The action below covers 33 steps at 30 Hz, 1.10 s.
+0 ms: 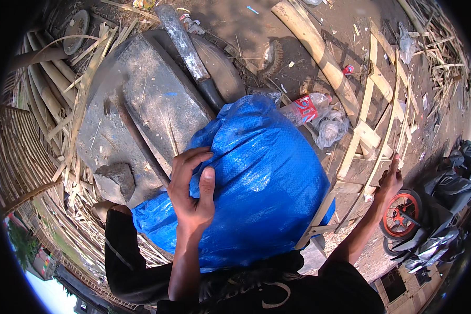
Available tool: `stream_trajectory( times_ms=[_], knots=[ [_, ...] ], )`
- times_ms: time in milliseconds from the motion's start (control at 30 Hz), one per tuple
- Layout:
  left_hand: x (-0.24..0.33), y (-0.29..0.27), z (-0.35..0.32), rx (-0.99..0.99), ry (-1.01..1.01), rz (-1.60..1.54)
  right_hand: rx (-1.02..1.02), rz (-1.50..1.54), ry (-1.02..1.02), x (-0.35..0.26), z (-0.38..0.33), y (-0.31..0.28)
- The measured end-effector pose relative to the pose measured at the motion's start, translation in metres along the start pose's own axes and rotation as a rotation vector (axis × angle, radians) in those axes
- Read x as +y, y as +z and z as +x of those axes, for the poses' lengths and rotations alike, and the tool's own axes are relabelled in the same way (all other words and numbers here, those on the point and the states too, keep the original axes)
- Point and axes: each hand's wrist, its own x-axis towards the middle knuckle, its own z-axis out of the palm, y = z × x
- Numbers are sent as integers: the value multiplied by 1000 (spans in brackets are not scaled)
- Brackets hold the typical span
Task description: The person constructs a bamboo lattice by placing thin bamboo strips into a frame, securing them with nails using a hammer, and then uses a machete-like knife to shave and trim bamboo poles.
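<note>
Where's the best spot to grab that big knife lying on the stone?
Probably by its dark handle, the end nearest the blue tarp bundle. The big knife lies flat on the grey stone slab, blade pointing away, so reaching from the bundle side and closing over the handle keeps fingers off the blade.

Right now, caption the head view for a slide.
Left hand rests on a blue tarp bundle; right hand grips a bamboo frame.

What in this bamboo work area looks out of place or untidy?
A crushed plastic bottle and crumpled clear plastic bag lie as litter on the ground beside the blue tarp bundle, among bamboo offcuts.
</note>
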Motion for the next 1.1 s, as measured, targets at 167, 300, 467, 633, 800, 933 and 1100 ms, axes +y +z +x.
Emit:
stream_trajectory(
  times_ms=[167, 300, 467, 633, 800, 933, 1100],
  knots=[
    [8, 18, -7, 51, -15, 121, 14, 52, 85, -3, 10, 36],
    [-3, 20, -6, 82, -74, -35, -12, 47, 45, 8, 23, 45],
    [7, 36, 94, -161, -137, 123, -5, 30, 70, 27, 20, 52],
    [-34, 166, 209, -645, 127, 533, -110, 76, 140, 50, 36, 43],
    [-69, 263, 220, -1123, 76, 998, -95, 27, 184, 69, 29, 23],
    [-105, 288, 207, -991, 0, 1058, -61, -179, 212, 88, 27, 6],
    [-111, 290, 211, -1125, -32, 1077, 8, -238, 211, 105, 25, 6]
  ],
)
